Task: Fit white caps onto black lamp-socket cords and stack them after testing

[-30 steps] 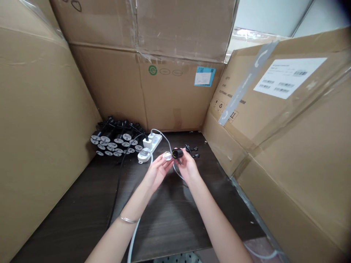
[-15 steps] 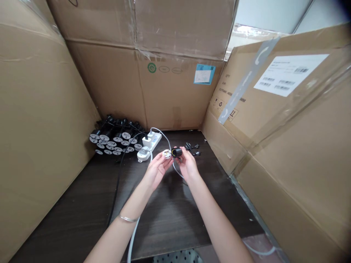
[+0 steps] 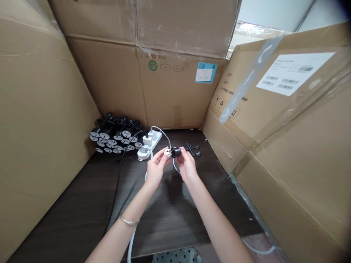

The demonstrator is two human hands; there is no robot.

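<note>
My left hand pinches a small round white disc by its edge, between thumb and fingers. Right beside it, my right hand grips a short black cylinder, its end turned toward the disc. Thin yellowish wires show in the small gap between the two parts. Both are held up above the dark table. Just past my right fingers lies a bundled black cable with plugs. Fingers hide part of the disc and of the cylinder's far end.
Several black cylinders with white end discs are stacked at the back left. A white power strip with plugs and cords stands behind my left hand. A black cord crosses the table's left side. Large cardboard boxes wall in the back and both sides.
My left hand has rolled over, its back now more toward me, and the thumb covers more of the disc. The cylinder has turned slightly in my right hand.
</note>
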